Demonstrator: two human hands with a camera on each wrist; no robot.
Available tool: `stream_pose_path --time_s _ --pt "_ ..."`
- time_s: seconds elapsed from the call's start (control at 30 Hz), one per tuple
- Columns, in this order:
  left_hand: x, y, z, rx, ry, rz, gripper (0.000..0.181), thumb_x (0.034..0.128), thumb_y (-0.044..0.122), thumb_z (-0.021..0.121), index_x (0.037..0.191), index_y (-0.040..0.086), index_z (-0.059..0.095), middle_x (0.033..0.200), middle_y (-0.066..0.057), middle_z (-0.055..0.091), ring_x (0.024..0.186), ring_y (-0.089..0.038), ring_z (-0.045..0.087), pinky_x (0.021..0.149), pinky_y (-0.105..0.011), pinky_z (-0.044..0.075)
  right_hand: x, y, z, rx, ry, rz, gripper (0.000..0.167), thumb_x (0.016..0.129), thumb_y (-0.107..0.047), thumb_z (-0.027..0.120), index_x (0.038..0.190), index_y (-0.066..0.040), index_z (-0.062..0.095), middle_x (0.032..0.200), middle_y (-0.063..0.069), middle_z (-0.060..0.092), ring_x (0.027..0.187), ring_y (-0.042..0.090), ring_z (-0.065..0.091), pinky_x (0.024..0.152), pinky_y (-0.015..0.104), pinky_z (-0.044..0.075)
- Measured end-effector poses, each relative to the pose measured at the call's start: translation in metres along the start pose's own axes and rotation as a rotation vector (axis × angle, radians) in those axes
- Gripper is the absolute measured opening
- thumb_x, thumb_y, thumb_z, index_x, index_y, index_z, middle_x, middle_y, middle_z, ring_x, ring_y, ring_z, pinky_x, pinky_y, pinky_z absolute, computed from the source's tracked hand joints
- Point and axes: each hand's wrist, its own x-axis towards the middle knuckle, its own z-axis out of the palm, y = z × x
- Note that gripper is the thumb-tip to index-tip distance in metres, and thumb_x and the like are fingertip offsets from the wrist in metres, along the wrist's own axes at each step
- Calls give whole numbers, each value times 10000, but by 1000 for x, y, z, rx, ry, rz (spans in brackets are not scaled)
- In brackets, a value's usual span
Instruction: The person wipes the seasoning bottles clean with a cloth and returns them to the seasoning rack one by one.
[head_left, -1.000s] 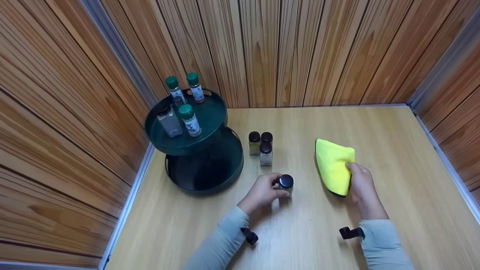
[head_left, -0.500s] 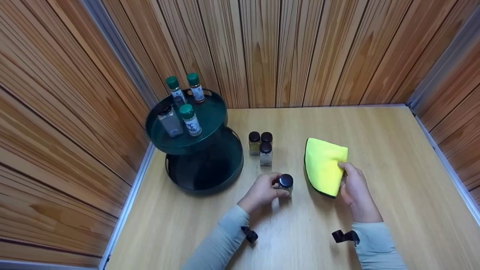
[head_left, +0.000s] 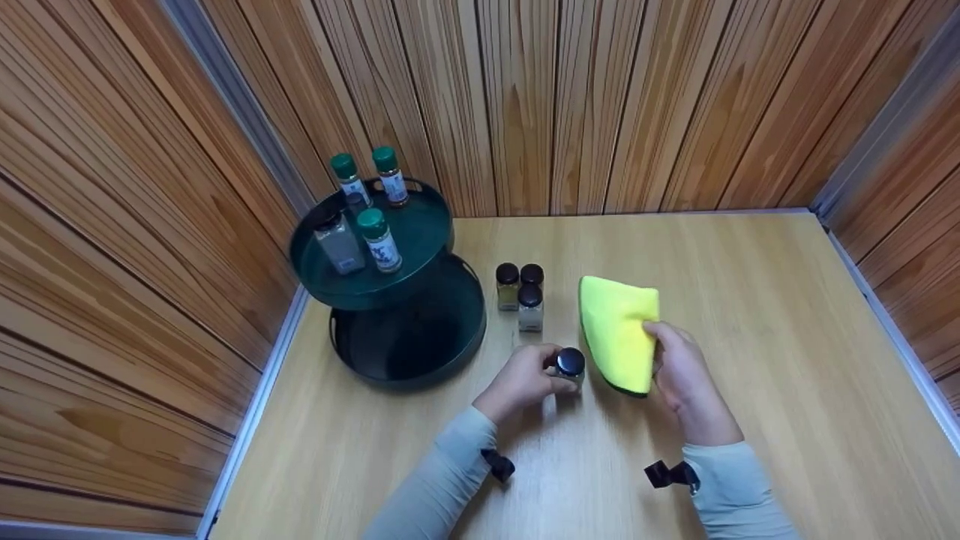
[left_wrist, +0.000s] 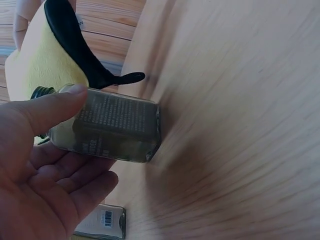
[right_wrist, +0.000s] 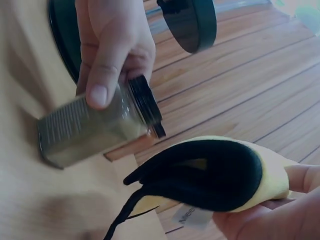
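Note:
My left hand (head_left: 523, 382) grips a square glass spice jar (head_left: 571, 364) with a black cap. In the left wrist view, the jar (left_wrist: 112, 125) has printed text on its side and stands with its base near or on the table; contact is hard to tell. My right hand (head_left: 688, 382) pinches a folded yellow cloth (head_left: 619, 330) with black edging by its right side. The cloth is just right of the jar, with a small gap in the head view. In the right wrist view, the cloth (right_wrist: 275, 170) bends open, showing a loop and a white tag.
Several black-capped jars (head_left: 530, 311) stand close together behind my left hand. At left stands a dark green two-tier round rack (head_left: 420, 259). Its upper tier holds green-capped bottles (head_left: 381, 241) and a dark-capped jar (head_left: 339, 244). Wood-panel walls (head_left: 525, 105) border the table.
My right hand has moved left with the yellow cloth, from well right of the jar to close beside it. My left hand and its jar have hardly moved.

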Motion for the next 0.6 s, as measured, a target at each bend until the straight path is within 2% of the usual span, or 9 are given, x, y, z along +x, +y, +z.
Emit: stream_pose_path --time_s 0.23,0.37,0.5,0.6 --pt "-2 1 -2 1 -2 0 371 818 234 878 1153 238 720 1095 132 706 1057 -39 644 974 -293 522 -2 6 30 -177 -47 41 268 1060 -194 493 1132 24 632 917 51 683 861 195 659 785 339 556" --pt "-3 2 -1 0 4 -22 395 817 237 879 1174 255 711 1136 140 704 1114 -67 642 1024 -326 503 -4 9 44 -304 -35 49 284 1049 -239 513 1056 7 655 868 53 646 803 199 619 726 331 528" --pt "-3 3 0 1 5 -46 397 815 220 878 1174 254 710 1118 146 708 1078 -45 643 1021 -324 505 -6 16 53 -419 -22 22 300 1045 -236 517 1071 19 673 847 55 623 770 198 586 686 319 499" --pt "-4 4 0 -11 3 -52 406 815 195 877 1179 249 704 1096 151 705 1035 -34 646 1001 -310 513 -8 24 57 -531 -41 -48 297 1048 -208 523 1138 16 696 867 63 632 767 194 569 673 305 486"
